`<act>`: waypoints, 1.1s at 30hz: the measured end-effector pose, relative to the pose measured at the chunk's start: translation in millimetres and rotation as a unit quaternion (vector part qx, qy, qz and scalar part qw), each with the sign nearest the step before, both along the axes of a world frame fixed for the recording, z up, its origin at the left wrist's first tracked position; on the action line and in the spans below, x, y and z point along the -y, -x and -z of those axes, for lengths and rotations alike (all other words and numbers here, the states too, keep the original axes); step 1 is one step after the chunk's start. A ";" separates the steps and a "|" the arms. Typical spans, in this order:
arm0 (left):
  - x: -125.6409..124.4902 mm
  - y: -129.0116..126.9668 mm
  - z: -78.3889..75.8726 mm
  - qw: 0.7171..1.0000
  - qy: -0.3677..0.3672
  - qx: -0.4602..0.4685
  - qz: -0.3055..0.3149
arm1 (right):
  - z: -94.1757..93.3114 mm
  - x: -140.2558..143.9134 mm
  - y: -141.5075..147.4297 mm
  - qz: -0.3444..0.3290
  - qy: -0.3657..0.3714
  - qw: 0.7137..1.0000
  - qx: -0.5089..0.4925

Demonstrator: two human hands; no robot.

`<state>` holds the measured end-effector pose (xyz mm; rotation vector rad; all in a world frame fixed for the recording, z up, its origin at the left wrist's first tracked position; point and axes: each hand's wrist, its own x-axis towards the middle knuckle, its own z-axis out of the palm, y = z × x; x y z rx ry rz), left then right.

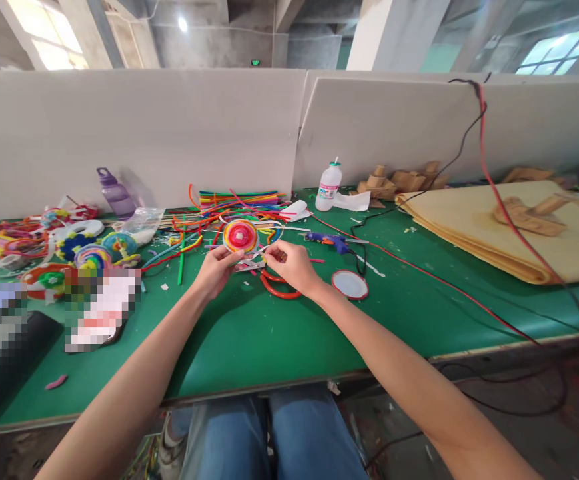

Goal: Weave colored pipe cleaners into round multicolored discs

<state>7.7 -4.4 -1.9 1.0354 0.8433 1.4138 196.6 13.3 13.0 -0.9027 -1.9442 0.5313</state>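
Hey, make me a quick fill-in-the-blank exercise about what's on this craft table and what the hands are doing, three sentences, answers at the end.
1. The left hand holds up a coiled disc whose centre is ____.
2. The blue glue gun lies on the ____ table.
3. The purple bottle stands to the ____ of the white bottle.

Answers: red; green; left

on the desk (279, 347), the spiral disc (240, 235) sits before the pipe cleaner bundle (236, 198); glue gun (332, 243) right of it, bottle (328, 186) behind.
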 end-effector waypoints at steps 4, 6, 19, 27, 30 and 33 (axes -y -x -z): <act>0.5 -0.1 0.5 1.000 0.010 -0.001 0.010 | -0.8 2.1 1.3 -0.013 -0.012 1.000 -0.026; 0.6 -0.3 0.6 1.000 0.010 -0.002 0.009 | -1.2 2.9 1.5 -0.014 -0.018 0.999 -0.030; 2.0 -0.7 0.6 1.000 -0.006 -0.027 0.008 | 0.2 3.9 2.6 -0.001 -0.041 0.999 -0.013; 1.4 -1.3 1.4 0.998 -0.024 -0.055 0.006 | 1.0 4.3 3.1 0.000 -0.036 0.999 -0.016; 1.6 -1.7 2.0 0.998 -0.029 -0.062 -0.002 | 0.6 4.7 3.2 0.003 -0.033 0.999 -0.015; 2.3 -2.0 2.1 0.997 -0.032 -0.071 -0.008 | 0.2 5.3 3.2 0.003 -0.032 0.999 -0.015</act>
